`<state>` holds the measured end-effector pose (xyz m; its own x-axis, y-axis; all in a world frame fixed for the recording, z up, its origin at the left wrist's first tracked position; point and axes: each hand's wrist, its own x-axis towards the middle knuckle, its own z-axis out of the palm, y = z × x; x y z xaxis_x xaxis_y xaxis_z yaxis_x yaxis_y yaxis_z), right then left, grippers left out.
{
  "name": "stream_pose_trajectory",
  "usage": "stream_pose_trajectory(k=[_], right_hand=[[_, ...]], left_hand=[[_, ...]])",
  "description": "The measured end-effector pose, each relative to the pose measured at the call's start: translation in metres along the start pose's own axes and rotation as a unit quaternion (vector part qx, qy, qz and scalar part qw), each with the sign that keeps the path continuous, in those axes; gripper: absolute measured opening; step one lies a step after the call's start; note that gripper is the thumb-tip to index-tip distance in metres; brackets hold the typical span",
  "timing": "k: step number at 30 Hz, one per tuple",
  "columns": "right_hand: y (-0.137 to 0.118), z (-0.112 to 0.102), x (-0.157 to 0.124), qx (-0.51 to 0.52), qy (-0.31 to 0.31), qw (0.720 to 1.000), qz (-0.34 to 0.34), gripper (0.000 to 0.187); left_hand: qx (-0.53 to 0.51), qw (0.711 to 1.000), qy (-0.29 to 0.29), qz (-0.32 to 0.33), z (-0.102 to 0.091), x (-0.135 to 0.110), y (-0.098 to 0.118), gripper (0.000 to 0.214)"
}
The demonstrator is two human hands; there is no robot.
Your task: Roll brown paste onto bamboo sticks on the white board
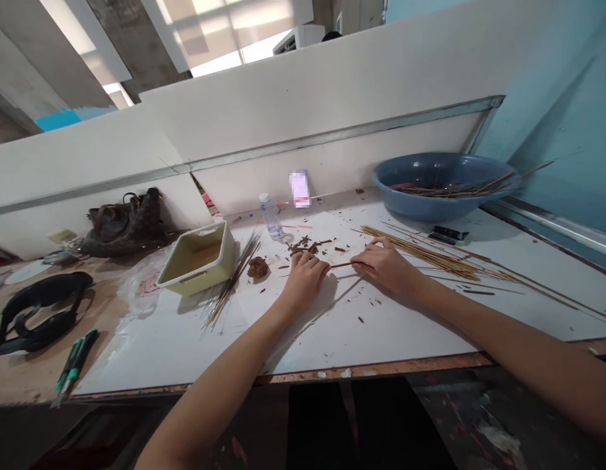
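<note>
Left hand and right hand pinch one thin brown stick, mid-frame; work appears unfinished, slender straight tan sticks lying centre-right.

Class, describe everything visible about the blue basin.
The blue basin is wide, round and open-topped, with smooth walls that look like plastic. It stands upright on the white tabletop, at the back right. Thin brown sticks lie inside, some poking out over its right rim. Its bottom inside is hidden.
</note>
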<state>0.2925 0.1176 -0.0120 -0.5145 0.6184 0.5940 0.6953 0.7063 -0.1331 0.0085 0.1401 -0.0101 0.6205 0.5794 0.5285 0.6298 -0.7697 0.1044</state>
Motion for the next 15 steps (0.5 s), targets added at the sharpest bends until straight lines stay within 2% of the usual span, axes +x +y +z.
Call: stream_pose_trajectory(k=[8, 15], right_hand=[[-0.0009, -0.0022, 0.0004, -0.006, 0.002, 1.0, 0.0, 0.024], [0.0047, -0.0051, -0.0002, -0.017, -0.024, 1.0, 0.011, 0.024]], left_hand=[[-0.002, 1.0, 0.007, -0.001, 0.0001, 0.0009, 0.0006, 0.025], [0.006, 1.0, 0.016, -0.012, -0.0025, 0.001, 0.0003, 0.019]])
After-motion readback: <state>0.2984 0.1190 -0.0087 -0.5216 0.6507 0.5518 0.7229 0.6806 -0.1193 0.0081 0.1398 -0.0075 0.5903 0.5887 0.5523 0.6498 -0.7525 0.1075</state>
